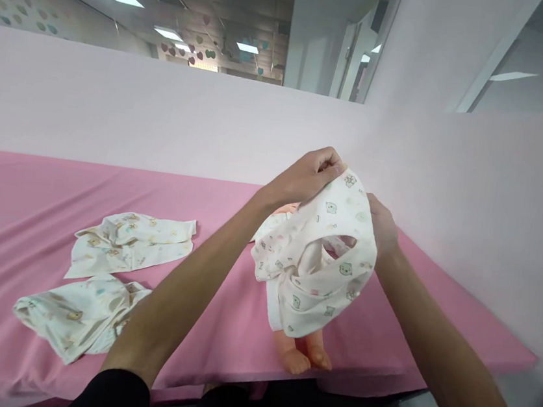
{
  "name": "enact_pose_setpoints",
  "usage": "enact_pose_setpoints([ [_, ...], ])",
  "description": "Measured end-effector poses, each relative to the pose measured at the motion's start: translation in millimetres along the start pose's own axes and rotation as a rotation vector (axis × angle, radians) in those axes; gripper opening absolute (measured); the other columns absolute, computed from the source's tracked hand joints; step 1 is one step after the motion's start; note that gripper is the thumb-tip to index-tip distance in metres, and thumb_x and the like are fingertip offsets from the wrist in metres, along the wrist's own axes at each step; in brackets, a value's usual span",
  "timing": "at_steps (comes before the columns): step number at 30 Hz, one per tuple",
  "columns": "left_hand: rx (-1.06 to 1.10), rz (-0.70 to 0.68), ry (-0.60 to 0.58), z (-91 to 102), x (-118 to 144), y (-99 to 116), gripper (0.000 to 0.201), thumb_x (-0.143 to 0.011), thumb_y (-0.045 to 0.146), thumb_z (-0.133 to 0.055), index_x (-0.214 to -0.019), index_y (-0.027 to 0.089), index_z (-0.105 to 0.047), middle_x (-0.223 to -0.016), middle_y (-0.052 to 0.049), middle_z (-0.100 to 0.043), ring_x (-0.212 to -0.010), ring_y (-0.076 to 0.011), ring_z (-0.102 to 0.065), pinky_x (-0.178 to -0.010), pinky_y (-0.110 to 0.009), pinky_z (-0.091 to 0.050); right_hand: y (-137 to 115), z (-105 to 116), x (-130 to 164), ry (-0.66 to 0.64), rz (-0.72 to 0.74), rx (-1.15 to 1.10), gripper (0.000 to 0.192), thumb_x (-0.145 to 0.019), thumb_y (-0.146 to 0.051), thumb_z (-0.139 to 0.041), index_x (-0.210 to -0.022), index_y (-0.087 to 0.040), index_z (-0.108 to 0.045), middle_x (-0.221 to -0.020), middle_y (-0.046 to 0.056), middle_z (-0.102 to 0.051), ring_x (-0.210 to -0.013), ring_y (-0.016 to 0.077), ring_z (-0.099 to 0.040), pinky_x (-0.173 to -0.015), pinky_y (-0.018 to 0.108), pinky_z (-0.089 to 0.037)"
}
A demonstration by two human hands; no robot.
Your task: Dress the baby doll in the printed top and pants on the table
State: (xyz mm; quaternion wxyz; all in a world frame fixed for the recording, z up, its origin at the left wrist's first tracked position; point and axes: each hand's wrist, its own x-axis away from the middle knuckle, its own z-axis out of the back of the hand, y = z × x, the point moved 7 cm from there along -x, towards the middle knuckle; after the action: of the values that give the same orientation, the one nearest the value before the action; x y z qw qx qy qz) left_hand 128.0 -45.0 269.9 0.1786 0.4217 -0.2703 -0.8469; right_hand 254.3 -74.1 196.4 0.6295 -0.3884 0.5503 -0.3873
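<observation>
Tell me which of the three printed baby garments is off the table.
The garment held up by the left hand and right hand over the doll; the other two lie flat.

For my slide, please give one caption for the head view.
Both hands, left hand and right hand, hold a printed baby garment over a doll on a pink table.

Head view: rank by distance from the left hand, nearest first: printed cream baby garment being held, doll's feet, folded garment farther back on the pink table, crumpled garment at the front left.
1. Printed cream baby garment: gripped by the left hand.
2. Doll's feet: below, at the table edge.
3. Folded garment: left, farther back.
4. Crumpled garment: far left, front.
</observation>
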Motion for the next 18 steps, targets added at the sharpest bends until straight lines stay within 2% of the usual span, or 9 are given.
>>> enact_pose_setpoints([
  [3, -0.149, 0.023, 0.038, -1.6, 5, -10, 0.019, -0.096, 0.035, -0.048, -0.084, 0.021, -0.053, -0.089, -0.005, -0.06, -0.078, -0.0151, -0.054, -0.067, -0.028, -0.042, 1, 4, 0, 0.062, 0.011, -0.066, 0.031, -0.082, -0.05, -0.049, -0.081, -0.023, -0.063, -0.07, 0.007, -0.065, -0.078, 0.0285, -0.065, -0.068, 0.042, -0.055],
  [6, -0.304, 0.061, 0.258, 5.0, 19, -9, 0.025, -0.096, 0.04, -0.049, -0.081, 0.02, -0.049, -0.092, -0.007, -0.059, -0.087, -0.0188, -0.053, -0.073, -0.032, -0.042, -6, 4, -1, 0.084, 0.014, -0.088, 0.033, -0.084, -0.05, -0.045, -0.087, -0.023, -0.065, -0.081, 0.007, -0.068, -0.092, 0.0298, -0.065, -0.078, 0.044, -0.055],
  [8, -0.296, 0.108, 0.362, 4.5, 33, -4, 0.035, -0.097, 0.05, -0.043, -0.078, 0.02, -0.046, -0.088, -0.007, -0.059, -0.084, -0.019, -0.054, -0.072, -0.032, -0.042, -11, 1, 1, 0.073, -0.005, -0.102, 0.03, -0.086, -0.048, -0.046, -0.084, -0.024, -0.064, -0.083, 0.007, -0.068, -0.097, 0.0294, -0.064, -0.082, 0.044, -0.055],
  [11, -0.285, 0.155, 0.354, -8.8, 50, 9, 0.043, -0.094, 0.062, -0.041, -0.085, 0.02, -0.049, -0.088, -0.007, -0.06, -0.077, -0.0183, -0.056, -0.068, -0.032, -0.041, -18, -7, 8, 0.042, 0.014, -0.098, 0.023, -0.087, -0.04, -0.048, -0.079, -0.024, -0.061, -0.086, 0.006, -0.067, -0.102, 0.0277, -0.063, -0.089, 0.043, -0.053],
  [13, -0.394, 0.167, 0.344, -18.5, 59, 19, 0.045, -0.091, 0.064, -0.045, -0.092, 0.019, -0.051, -0.093, -0.008, -0.061, -0.079, -0.0203, -0.057, -0.068, -0.033, -0.041, -20, -12, 16, 0.014, 0.041, -0.086, 0.017, -0.086, -0.033, -0.048, -0.078, -0.024, -0.06, -0.091, 0.006, -0.066, -0.105, 0.0268, -0.061, -0.094, 0.043, -0.052],
  [15, -0.569, 0.162, 0.327, -27.7, 66, 27, 0.042, -0.094, 0.058, -0.045, -0.095, 0.017, -0.053, -0.091, -0.01, -0.061, -0.082, -0.0229, -0.059, -0.069, -0.034, -0.041, -19, -17, 24, -0.018, 0.043, -0.098, 0.014, -0.083, -0.026, -0.047, -0.08, -0.024, -0.06, -0.097, 0.006, -0.066, -0.108, 0.0265, -0.06, -0.096, 0.045, -0.051],
  [18, -0.86, 0.099, 0.26, -39.8, 72, 39, 0.021, -0.097, 0.032, -0.046, -0.098, 0.014, -0.057, -0.079, -0.009, -0.061, -0.081, -0.0235, -0.059, -0.07, -0.034, -0.04, -11, -22, 33, -0.061, 0.012, -0.189, 0.02, -0.081, -0.025, -0.044, -0.089, -0.024, -0.063, -0.105, 0.006, -0.066, -0.112, 0.0268, -0.058, -0.098, 0.047, -0.049],
])
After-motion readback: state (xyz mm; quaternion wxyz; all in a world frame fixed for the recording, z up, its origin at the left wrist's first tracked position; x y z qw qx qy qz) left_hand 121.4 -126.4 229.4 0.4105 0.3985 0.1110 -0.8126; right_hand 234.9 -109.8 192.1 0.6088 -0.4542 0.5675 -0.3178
